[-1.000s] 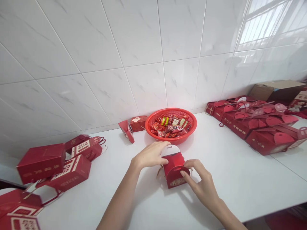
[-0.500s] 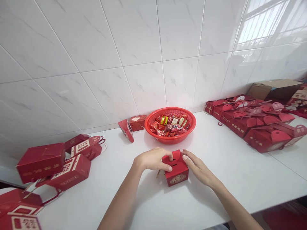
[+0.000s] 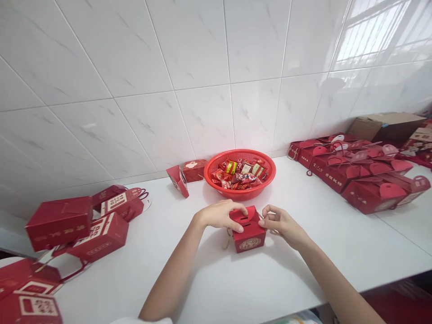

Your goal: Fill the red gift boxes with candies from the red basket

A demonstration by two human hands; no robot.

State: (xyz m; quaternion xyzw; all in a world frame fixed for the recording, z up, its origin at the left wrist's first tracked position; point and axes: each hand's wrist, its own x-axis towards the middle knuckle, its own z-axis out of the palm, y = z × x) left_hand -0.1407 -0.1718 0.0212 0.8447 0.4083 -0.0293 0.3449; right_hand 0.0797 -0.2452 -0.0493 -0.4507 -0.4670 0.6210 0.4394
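Observation:
A small red box with a slotted top flap and an oval print on its front stands on the white table. My left hand grips its top from the left, thumb and fingers on either side of the slots. At the box's right top edge, my right hand has thumb and index finger pinched together on a small pale part of the box's side. A light string hangs at the box's left side. Behind the box sits a red plastic basket filled with wrapped candies.
Several red boxes are piled at the left. More filled-out boxes with handles stand in rows at the right, before a brown carton. A red box and a folded piece lean near the tiled wall.
My right hand has gone from spread fingers beside the box to a pinch at its right top edge. The box has turned slightly, and my left hand still holds its top.

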